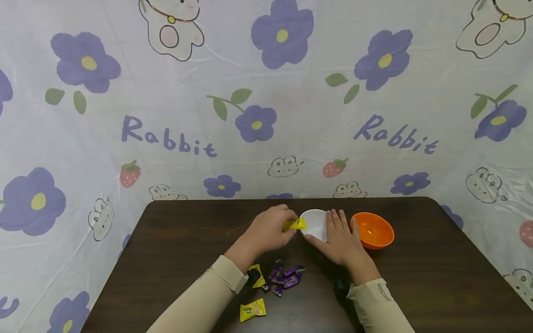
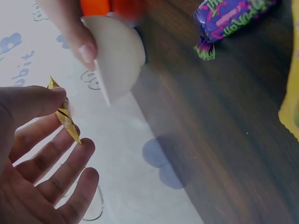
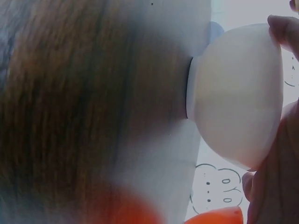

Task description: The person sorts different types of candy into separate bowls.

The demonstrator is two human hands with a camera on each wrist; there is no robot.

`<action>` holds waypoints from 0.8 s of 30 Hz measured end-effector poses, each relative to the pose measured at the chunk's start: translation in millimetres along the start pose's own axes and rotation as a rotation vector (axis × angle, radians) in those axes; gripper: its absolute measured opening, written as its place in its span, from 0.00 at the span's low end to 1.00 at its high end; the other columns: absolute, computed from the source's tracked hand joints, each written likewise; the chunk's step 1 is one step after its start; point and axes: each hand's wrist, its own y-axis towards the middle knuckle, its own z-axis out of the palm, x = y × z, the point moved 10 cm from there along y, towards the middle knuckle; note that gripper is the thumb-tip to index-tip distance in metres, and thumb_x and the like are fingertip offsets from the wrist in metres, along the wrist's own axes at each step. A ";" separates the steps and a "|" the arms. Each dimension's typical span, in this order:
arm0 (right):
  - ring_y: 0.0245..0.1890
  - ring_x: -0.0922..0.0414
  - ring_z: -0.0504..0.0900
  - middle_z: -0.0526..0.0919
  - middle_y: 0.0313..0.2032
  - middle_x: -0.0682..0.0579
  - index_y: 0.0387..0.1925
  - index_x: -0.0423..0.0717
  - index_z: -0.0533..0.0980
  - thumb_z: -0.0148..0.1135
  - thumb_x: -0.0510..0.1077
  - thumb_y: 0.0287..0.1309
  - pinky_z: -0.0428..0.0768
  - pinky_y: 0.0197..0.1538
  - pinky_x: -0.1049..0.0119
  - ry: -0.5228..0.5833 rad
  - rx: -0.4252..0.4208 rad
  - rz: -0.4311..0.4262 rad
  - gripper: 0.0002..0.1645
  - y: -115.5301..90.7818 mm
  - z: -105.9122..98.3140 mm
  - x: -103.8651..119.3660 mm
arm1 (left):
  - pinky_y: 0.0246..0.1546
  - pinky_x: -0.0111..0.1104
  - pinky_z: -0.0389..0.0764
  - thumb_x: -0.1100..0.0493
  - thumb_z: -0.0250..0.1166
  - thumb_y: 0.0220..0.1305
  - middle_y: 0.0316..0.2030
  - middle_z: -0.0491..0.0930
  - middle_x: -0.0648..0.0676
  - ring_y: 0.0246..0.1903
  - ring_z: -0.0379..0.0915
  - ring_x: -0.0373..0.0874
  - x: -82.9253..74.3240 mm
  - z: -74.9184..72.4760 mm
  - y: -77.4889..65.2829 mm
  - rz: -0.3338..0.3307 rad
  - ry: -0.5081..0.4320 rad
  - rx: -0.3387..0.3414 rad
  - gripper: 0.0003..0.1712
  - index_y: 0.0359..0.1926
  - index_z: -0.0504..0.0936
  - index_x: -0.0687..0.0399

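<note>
A small yellow-wrapped candy [image 1: 298,224] is pinched between the thumb and fingers of my left hand [image 1: 272,227], just left of the white bowl [image 1: 313,221]. In the left wrist view the yellow wrapper [image 2: 65,114] shows edge-on under the thumb, with the other fingers spread. My right hand [image 1: 342,238] rests across the white bowl's right rim, its fingers straight and the thumb at the near rim. From the right wrist view the bowl [image 3: 238,95] stands upright on the table.
An orange bowl [image 1: 373,230] stands right of the white one, close to my right hand. Several purple-wrapped candies [image 1: 287,279] lie nearer on the dark table [image 1: 183,245], with yellow-wrapped candies [image 1: 252,310] beside and in front of them. A patterned cloth [image 1: 258,74] hangs behind.
</note>
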 end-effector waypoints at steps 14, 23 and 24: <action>0.85 0.34 0.41 0.45 0.84 0.34 0.84 0.33 0.45 0.42 0.84 0.66 0.33 0.82 0.32 -0.046 0.036 0.019 0.70 1.9 1.1 -2.4 | 0.54 0.37 0.85 0.52 0.70 0.71 0.51 0.85 0.51 0.48 0.81 0.42 1.9 31.2 35.2 -0.028 -0.049 0.059 0.19 0.59 0.88 0.52; 0.85 0.34 0.42 0.45 0.84 0.33 0.83 0.31 0.45 0.43 0.82 0.68 0.35 0.83 0.35 -0.037 0.033 0.000 0.68 1.9 -2.5 2.6 | 0.57 0.40 0.83 0.53 0.68 0.73 0.58 0.83 0.56 0.51 0.80 0.45 5.1 35.0 39.5 -0.034 -0.115 0.056 0.24 0.65 0.83 0.56; 0.85 0.34 0.42 0.45 0.84 0.33 0.83 0.31 0.45 0.43 0.82 0.69 0.36 0.83 0.35 -0.040 0.035 -0.002 0.68 2.4 -3.2 3.0 | 0.59 0.42 0.83 0.54 0.67 0.73 0.59 0.83 0.56 0.53 0.80 0.47 5.9 33.3 38.7 -0.033 -0.128 0.052 0.24 0.66 0.83 0.56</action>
